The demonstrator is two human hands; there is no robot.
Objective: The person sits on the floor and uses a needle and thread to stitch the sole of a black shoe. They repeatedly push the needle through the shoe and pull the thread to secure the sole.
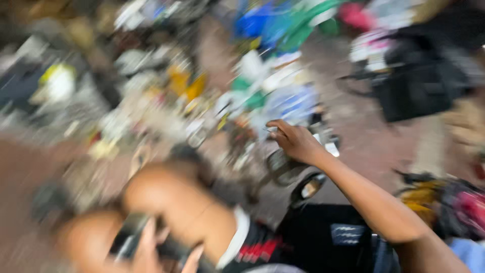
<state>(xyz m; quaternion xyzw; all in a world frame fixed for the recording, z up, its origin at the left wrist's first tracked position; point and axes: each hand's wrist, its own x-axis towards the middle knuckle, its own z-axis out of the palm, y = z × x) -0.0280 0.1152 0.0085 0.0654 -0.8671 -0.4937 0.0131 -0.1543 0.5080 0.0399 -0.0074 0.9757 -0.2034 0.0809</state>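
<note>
Blurred colours fill most of the view, so little reads sharply. Your right hand (295,141) reaches out over the littered floor (374,146), fingers curled and pinched on a small thin thing (270,130) at the fingertips; what it is I cannot tell. That thing sticks out leftward from your fingers, its long axis roughly level across the view. Just below the hand sits a dark rounded mirror (309,187). Your left hand is out of view. Another person's head (177,202) leans in at the lower left.
</note>
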